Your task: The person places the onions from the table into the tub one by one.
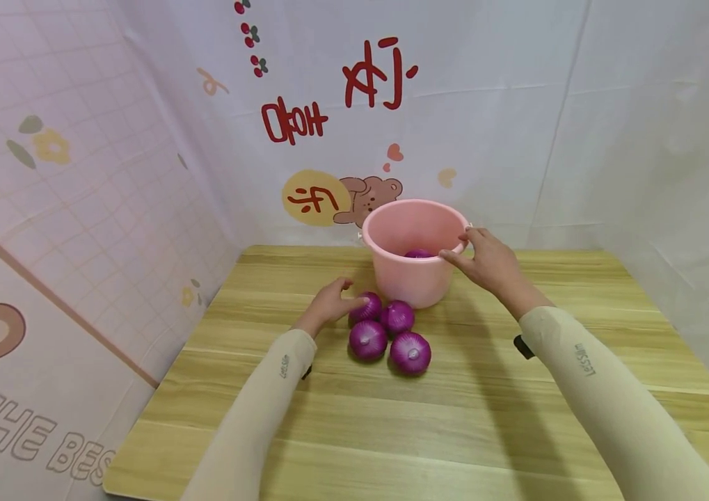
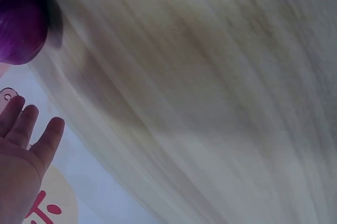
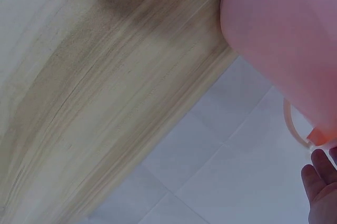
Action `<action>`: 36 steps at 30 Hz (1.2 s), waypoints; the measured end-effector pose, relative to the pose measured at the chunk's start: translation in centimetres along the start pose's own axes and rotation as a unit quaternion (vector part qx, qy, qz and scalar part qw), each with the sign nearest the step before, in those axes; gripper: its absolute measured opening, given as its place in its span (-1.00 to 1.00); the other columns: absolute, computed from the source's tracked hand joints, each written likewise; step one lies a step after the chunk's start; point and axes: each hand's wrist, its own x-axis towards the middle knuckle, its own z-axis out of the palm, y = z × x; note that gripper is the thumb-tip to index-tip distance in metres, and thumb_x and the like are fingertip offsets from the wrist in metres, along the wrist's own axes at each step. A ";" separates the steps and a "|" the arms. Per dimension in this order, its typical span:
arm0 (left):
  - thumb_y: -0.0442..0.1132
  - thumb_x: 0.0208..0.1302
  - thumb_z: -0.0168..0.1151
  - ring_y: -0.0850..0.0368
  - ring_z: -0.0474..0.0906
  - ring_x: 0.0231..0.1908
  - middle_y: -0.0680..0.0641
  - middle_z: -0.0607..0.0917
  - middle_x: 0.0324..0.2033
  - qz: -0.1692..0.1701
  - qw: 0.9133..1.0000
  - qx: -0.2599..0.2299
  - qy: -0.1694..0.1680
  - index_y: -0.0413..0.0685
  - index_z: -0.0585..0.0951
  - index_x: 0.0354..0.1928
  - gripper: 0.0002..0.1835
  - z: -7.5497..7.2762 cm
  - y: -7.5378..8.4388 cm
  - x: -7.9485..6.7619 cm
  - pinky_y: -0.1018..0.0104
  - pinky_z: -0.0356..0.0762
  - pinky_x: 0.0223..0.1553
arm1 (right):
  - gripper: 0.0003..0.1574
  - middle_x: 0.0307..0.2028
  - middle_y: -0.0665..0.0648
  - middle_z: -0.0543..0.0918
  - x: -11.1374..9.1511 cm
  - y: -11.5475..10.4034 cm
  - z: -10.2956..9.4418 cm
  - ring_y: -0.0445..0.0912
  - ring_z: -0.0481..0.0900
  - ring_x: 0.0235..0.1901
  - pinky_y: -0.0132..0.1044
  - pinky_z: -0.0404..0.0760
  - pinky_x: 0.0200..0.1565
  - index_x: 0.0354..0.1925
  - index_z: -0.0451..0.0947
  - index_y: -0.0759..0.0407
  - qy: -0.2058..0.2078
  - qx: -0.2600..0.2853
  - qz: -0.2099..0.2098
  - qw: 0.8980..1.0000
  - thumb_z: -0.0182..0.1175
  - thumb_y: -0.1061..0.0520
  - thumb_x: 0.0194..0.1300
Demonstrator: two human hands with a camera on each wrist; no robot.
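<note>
i judged the work only part done. one onion [image 1: 419, 254] showed inside the pink bucket [image 1: 413, 284], which stood upright at the far middle of the surface [image 1: 341, 445]; four more had yet to be dealt with.

i counted one bucket and five onions in sight; whether others lay hidden inside i could not tell. outside, near the bucket, were a far left onion [image 1: 369, 307], a far right onion [image 1: 399, 318], a near left onion [image 1: 368, 340] and a near right onion [image 1: 411, 353], closely grouped.

my left hand [image 1: 331, 303] had its fingers straight and spread, holding nothing, the thumb over the far left onion; contact was unclear. my right hand [image 1: 492, 261] had thumb and finger spread on the bucket's right rim, though i could not tell whether they gripped it.
</note>
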 end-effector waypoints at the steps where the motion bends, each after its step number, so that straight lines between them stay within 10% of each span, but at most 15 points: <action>1: 0.19 0.26 0.30 -0.18 0.31 0.33 -0.25 0.42 0.32 -0.003 1.000 -0.005 -0.003 -0.20 0.32 0.40 -0.16 0.0 -0.2 -0.1 -0.04 0.30 0.31 | 0.02 0.23 0.41 0.42 0.0 0.0 0.0 0.30 0.42 0.18 0.24 0.41 0.14 0.24 0.37 0.37 -0.001 0.001 0.001 1.000 0.07 -0.49 0.31; 36: 0.18 0.27 0.29 -0.13 0.48 0.19 -0.21 0.59 0.14 0.011 0.999 0.000 -0.054 -0.16 0.43 0.35 -0.24 1.6 -1.2 -0.3 -0.01 0.39 0.24 | 0.04 0.27 0.39 0.41 -0.1 0.0 0.3 0.29 0.44 0.17 0.25 0.43 0.11 0.27 0.37 0.33 0.010 -0.002 0.012 1.000 0.06 -0.50 0.30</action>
